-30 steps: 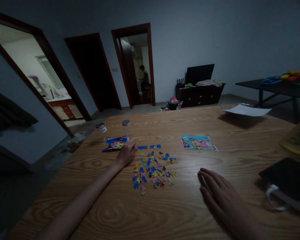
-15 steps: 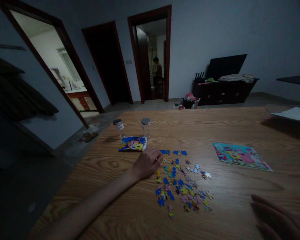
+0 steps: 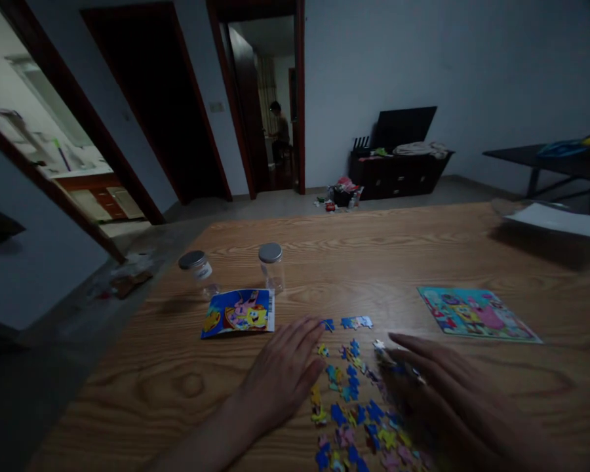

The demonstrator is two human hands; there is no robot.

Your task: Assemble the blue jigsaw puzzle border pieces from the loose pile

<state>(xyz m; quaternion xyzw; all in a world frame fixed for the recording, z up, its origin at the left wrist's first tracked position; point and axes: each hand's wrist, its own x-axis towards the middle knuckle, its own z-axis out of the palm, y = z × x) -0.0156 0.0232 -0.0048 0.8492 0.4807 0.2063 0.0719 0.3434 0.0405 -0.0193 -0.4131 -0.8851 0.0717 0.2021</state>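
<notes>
My left hand [image 3: 281, 375] lies flat on the wooden table [image 3: 423, 249], fingers stretched out, at the left edge of a scatter of small colourful puzzle pieces [image 3: 350, 406]. Over the right part of that scatter my right hand [image 3: 442, 400] is spread flat, fingers apart, covering several pieces. Nothing shows in the grip of either hand. A short joined row of blue pieces [image 3: 354, 322] lies just beyond my fingertips. A cartoon picture card [image 3: 238, 313] lies left of it, and a second cartoon picture sheet [image 3: 476, 313] lies to the right.
Two small clear jars with grey lids [image 3: 271, 265] [image 3: 197, 267] stand behind the card. A white sheet [image 3: 560, 221] lies at the table's far right. Beyond are a dark cabinet [image 3: 398, 172], a dark side table [image 3: 555, 164], open doorways, and a person seated in a far room [image 3: 276, 134].
The view has tilted down and closer to the table. My right hand has moved left onto the scattered pieces. My left hand has drawn back slightly and flattened.
</notes>
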